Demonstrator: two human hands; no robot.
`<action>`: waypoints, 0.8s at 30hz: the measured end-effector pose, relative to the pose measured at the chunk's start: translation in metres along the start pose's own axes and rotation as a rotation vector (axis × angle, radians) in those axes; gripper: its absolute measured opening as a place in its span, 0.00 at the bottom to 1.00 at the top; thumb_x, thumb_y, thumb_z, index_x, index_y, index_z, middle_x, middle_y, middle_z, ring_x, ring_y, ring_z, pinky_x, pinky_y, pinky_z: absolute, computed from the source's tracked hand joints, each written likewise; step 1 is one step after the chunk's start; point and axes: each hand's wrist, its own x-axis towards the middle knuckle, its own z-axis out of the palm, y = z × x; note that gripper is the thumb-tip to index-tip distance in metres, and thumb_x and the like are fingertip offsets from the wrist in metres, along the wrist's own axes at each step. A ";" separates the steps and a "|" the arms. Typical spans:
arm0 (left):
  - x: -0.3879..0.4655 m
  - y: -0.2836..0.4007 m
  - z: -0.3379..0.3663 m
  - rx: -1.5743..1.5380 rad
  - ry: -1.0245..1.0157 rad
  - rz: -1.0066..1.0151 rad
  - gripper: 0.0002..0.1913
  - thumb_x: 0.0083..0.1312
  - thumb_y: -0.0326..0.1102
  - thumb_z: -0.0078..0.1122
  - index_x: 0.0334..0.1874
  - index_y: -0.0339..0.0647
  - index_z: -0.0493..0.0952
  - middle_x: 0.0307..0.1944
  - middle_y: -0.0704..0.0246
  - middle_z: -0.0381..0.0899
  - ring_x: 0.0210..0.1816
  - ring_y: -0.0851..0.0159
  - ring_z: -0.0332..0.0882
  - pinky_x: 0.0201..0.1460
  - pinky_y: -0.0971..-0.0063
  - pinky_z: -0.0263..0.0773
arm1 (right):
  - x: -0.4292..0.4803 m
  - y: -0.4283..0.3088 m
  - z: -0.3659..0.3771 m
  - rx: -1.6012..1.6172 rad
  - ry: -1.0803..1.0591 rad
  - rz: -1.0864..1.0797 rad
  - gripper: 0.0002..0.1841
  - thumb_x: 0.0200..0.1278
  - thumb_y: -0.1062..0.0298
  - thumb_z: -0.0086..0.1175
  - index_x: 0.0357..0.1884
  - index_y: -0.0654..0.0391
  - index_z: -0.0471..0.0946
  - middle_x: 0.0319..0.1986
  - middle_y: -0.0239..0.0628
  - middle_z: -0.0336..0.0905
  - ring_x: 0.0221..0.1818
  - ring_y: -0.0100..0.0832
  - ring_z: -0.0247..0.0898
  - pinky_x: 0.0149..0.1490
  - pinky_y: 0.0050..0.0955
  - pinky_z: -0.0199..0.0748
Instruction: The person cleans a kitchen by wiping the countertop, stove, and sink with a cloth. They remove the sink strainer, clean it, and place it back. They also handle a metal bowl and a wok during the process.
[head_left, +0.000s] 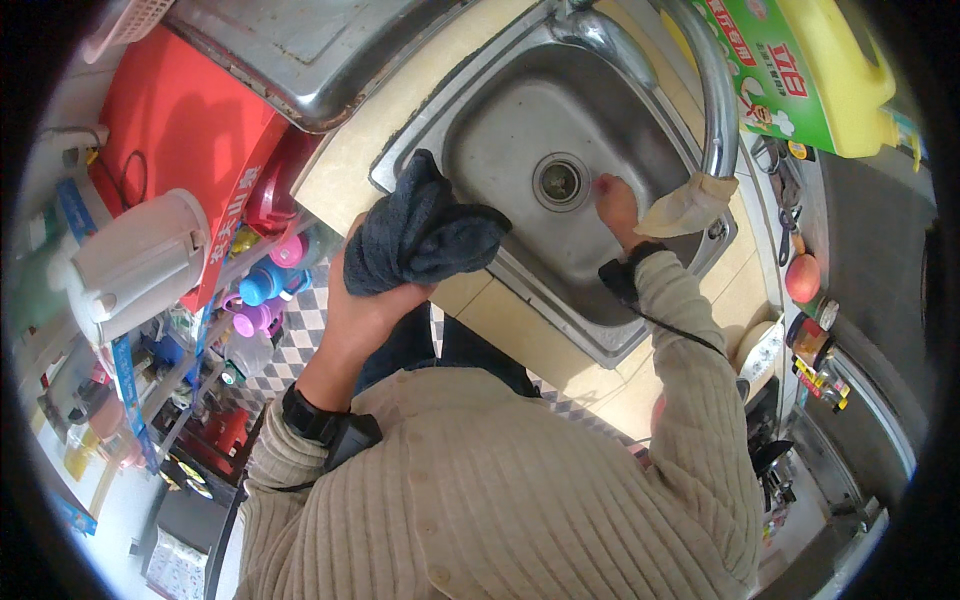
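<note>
My left hand (373, 311) is wrapped around a bunched dark grey cloth (420, 232), held over the sink's near left edge. Folds of the cloth stick up above the fingers and hide most of them. Down in the stainless-steel sink (517, 142), my right hand (616, 210) is just right of the drain strainer (561, 182). Its fingers look bunched together and point away from me; whether anything is between them cannot be made out. A curved chrome faucet (712, 90) with a beige fabric cover (686, 206) over its spout arches above the sink, close to my right wrist.
A large yellow detergent jug (844, 75) stands at the back right. Left of the sink are a metal tray (300, 45), a red box (180, 127), and a white electric kettle (142, 262). Several jars (814, 337) and a round reddish fruit (802, 277) line the right ledge.
</note>
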 end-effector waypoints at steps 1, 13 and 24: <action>0.000 0.000 0.000 0.011 0.000 0.010 0.33 0.44 0.25 0.70 0.56 0.32 0.70 0.48 0.67 0.78 0.49 0.70 0.75 0.57 0.76 0.67 | -0.001 -0.003 0.005 -0.013 -0.008 -0.026 0.09 0.60 0.68 0.52 0.40 0.57 0.79 0.36 0.49 0.80 0.42 0.51 0.76 0.48 0.43 0.73; -0.016 -0.003 0.002 -0.007 0.033 0.046 0.31 0.44 0.24 0.70 0.54 0.33 0.71 0.47 0.67 0.79 0.48 0.70 0.75 0.57 0.76 0.67 | 0.000 -0.025 0.042 0.009 -0.344 -0.031 0.17 0.52 0.63 0.59 0.45 0.57 0.76 0.40 0.50 0.80 0.47 0.49 0.75 0.51 0.41 0.72; -0.067 -0.026 -0.002 -0.023 0.114 -0.022 0.29 0.44 0.24 0.70 0.52 0.33 0.73 0.46 0.67 0.79 0.48 0.69 0.76 0.57 0.75 0.67 | -0.025 -0.057 0.002 -0.132 -0.308 -0.031 0.22 0.49 0.61 0.66 0.43 0.56 0.70 0.37 0.45 0.80 0.44 0.49 0.76 0.46 0.44 0.72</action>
